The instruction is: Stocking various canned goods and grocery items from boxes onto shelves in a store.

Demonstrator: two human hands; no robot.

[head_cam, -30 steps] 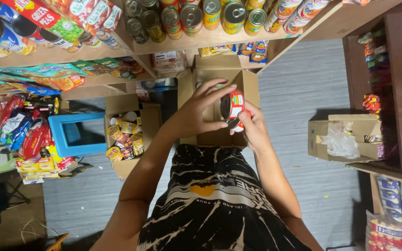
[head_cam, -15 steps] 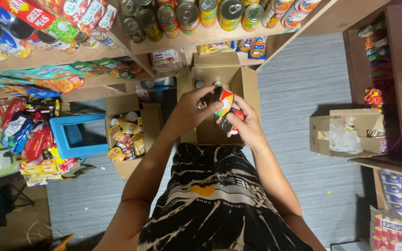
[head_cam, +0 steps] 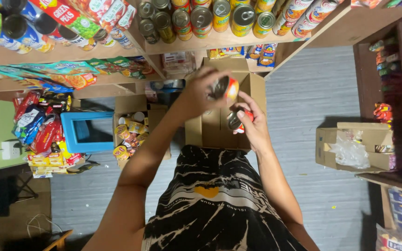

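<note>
Head view, looking down. Wooden shelves span the top of the scene, lined with tins; below them an open cardboard box stands on the grey floor, flanked by a smaller carton of cups and a blue tray. A second carton with clear plastic sits to the right. Above the open box, the left hand is curled around an upper can, fingers grasping its side. Just below and apart from it, the right hand grips a lower can, fingers wrapped about its red body, shiny end facing the camera.
</note>
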